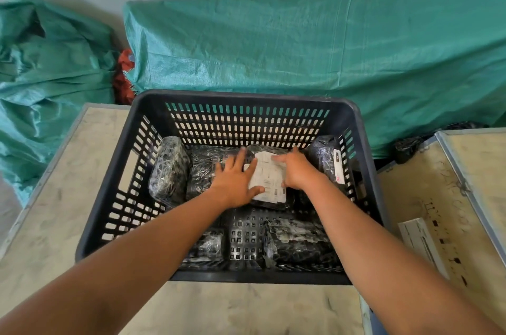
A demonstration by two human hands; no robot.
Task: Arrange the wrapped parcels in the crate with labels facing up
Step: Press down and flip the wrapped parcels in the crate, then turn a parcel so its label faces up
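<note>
Dark crate (109,197), black parcels (169,170), white label (269,178)

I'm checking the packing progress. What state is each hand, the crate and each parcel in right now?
crate: upright, partly filled
labelled parcel: flat, label up, both hands on it
left hand: open, pressing flat
right hand: open, pressing flat
left parcel: leaning on side wall, no label showing
right parcel: on edge, label sideways
front parcel: lying flat, no label showing

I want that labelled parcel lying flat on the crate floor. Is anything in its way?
Nothing visible above it. Both hands, left and right, press the labelled parcel, but whether it rests on the crate floor or another wrapped parcel is unclear.
</note>
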